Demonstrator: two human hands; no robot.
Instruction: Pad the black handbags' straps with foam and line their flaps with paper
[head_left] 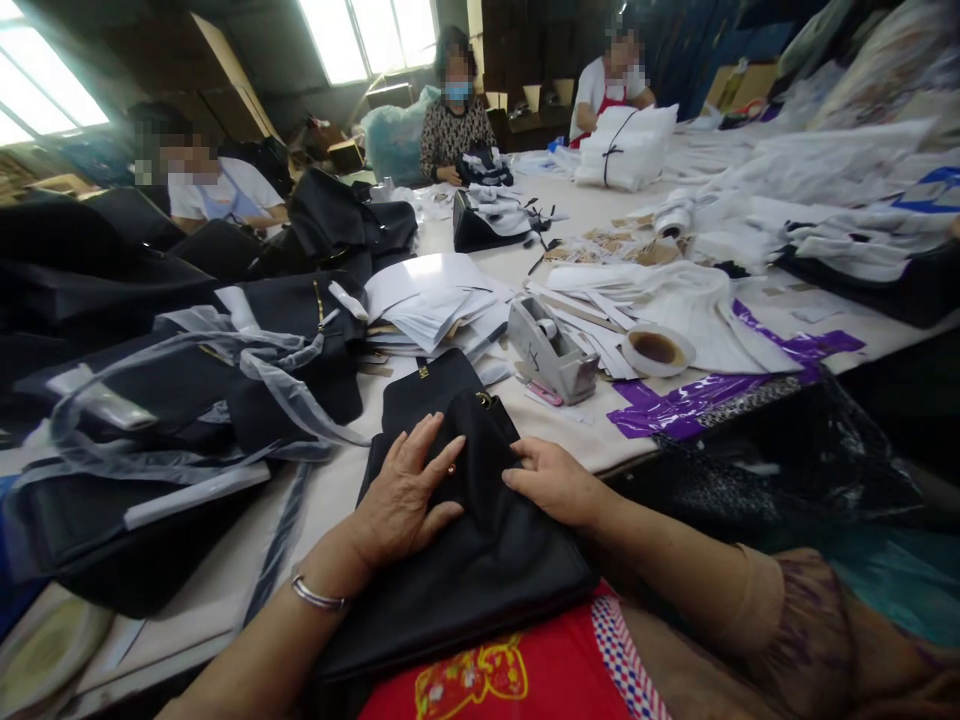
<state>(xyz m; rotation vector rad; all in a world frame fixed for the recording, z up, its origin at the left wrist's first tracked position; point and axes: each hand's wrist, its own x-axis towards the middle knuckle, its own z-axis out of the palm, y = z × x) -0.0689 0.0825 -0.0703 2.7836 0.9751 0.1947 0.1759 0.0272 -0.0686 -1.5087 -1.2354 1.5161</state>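
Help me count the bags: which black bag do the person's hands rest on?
The black bag at the near table edge: left hand and right hand lie flat on it. The other black bags sit untouched to the left, under clear plastic.

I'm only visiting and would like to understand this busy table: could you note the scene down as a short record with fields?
Left hand: flat, fingers spread, on the black handbag
Right hand: resting open on the same handbag's right side
Handbag position: at the near edge of the table, over the person's lap
Close by: tape dispenser, tape roll, white papers, purple plastic
Left side: black bags in clear wrapping
Others: three people at the far side
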